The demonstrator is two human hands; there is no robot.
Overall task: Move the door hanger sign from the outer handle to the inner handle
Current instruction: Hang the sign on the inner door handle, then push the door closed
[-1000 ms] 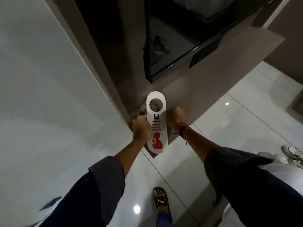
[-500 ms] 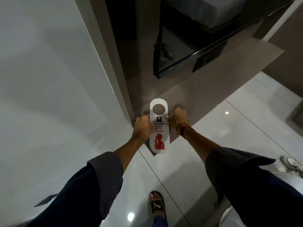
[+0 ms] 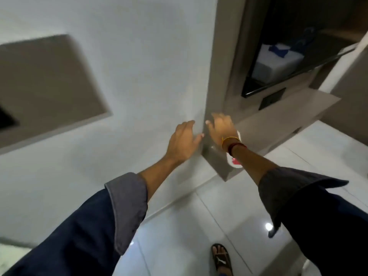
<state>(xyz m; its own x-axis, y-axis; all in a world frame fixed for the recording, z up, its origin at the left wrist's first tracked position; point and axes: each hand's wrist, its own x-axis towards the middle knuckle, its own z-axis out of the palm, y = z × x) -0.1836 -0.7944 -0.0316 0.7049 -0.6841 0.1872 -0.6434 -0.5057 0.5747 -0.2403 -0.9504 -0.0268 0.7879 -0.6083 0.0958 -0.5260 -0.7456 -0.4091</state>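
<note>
The white door hanger sign (image 3: 233, 161), with a red figure at its lower end, shows only below and beside my right wrist; the rest is hidden. My right hand (image 3: 220, 129) reaches past the edge of the beige door (image 3: 211, 80), fingers loosely extended over the sign. Whether it grips the sign is hidden by the wrist. My left hand (image 3: 183, 140) is off the sign, fingers apart, against the white wall (image 3: 139, 72) just left of the door edge. No handle is clearly visible; the view is blurred.
A beige panel (image 3: 45, 84) is set in the white wall at the left. Beyond the door edge are a dark-framed glass panel (image 3: 278, 80) and a black switch plate (image 3: 271, 101). Glossy white floor tiles (image 3: 258, 206) and my sandalled foot (image 3: 221, 258) lie below.
The camera has swung left and up. My left hand has let go of the sign and opened near the wall. The sign has moved right, under my right wrist.
</note>
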